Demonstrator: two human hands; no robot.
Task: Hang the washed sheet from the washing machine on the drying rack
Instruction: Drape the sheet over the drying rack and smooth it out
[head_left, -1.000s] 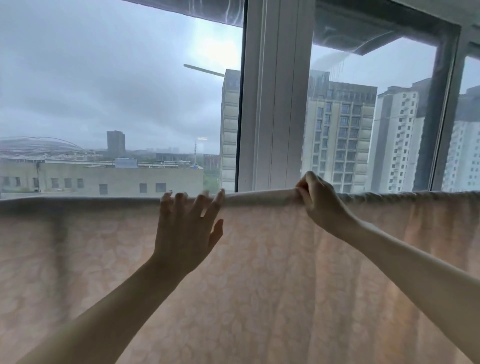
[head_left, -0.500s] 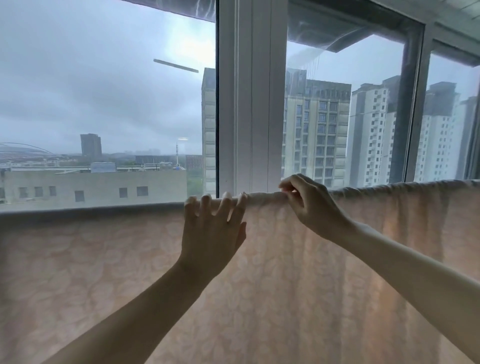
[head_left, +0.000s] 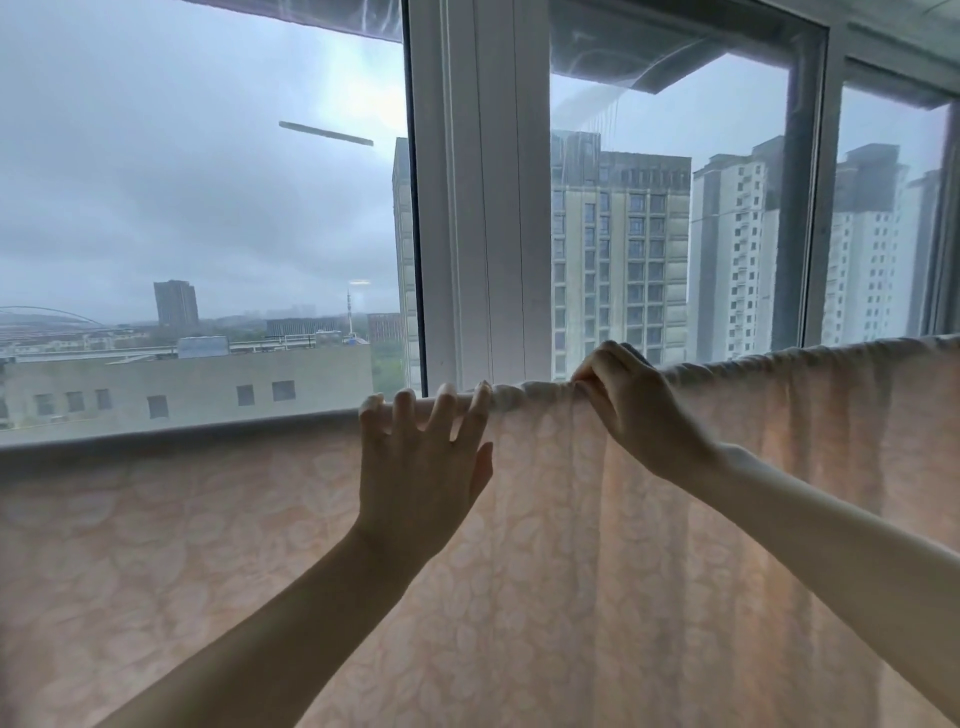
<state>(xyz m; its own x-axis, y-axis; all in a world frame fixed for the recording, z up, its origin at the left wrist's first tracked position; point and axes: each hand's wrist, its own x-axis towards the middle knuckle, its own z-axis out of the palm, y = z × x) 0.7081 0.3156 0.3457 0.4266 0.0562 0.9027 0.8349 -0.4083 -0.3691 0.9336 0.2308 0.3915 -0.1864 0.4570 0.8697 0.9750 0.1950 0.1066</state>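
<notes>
A pale peach sheet (head_left: 597, 571) with a faint leaf pattern hangs over a horizontal bar that it hides, filling the lower half of the head view. My left hand (head_left: 423, 467) lies flat against the sheet, fingers spread and straight, fingertips at the top fold. My right hand (head_left: 631, 405) pinches the bunched top edge of the sheet just to the right of it. Small gathers run down from that pinch.
Directly behind the sheet is a large window with a white frame post (head_left: 480, 197) at the centre and a grey post (head_left: 802, 208) to the right. A grey sill line (head_left: 171, 434) runs along the left. Tower blocks stand outside.
The view has swung so both hands sit further right along the top edge. My left hand slid right toward my right hand, and the fabric between them has bunched.
</notes>
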